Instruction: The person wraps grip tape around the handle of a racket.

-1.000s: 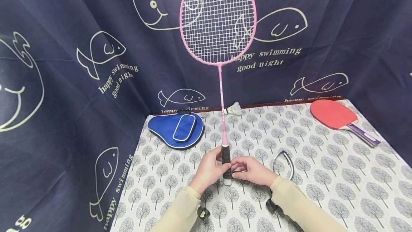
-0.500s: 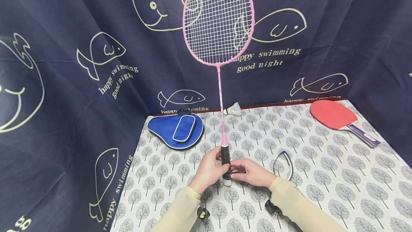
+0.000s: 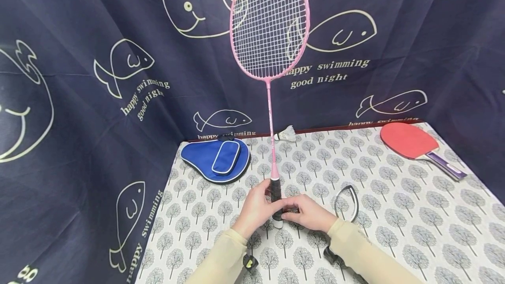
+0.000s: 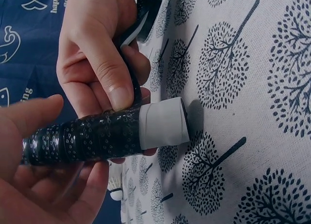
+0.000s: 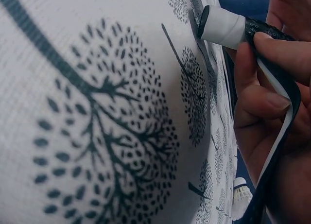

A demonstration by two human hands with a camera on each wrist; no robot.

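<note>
One pink-framed badminton racket (image 3: 269,25) stands upright over the tree-print tablecloth (image 3: 394,214), its black perforated wrapped handle (image 4: 82,136) ending in a bare white butt (image 4: 163,123) just above the cloth. The left hand (image 3: 256,207) grasps the handle; the right hand (image 3: 309,213) pinches a black-and-white grip tape strip (image 5: 277,117) against it. One blue zipped paddle case (image 3: 215,159), one white shuttlecock (image 3: 286,133), one red table-tennis paddle (image 3: 414,141) and what seems one loose curl of tape (image 3: 347,203) lie around.

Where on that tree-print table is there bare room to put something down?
Free: the cloth between the blue case and the left hand, and the stretch between the black strip loop and the red paddle. Crowded: around the racket handle, gripped by both hands.
</note>
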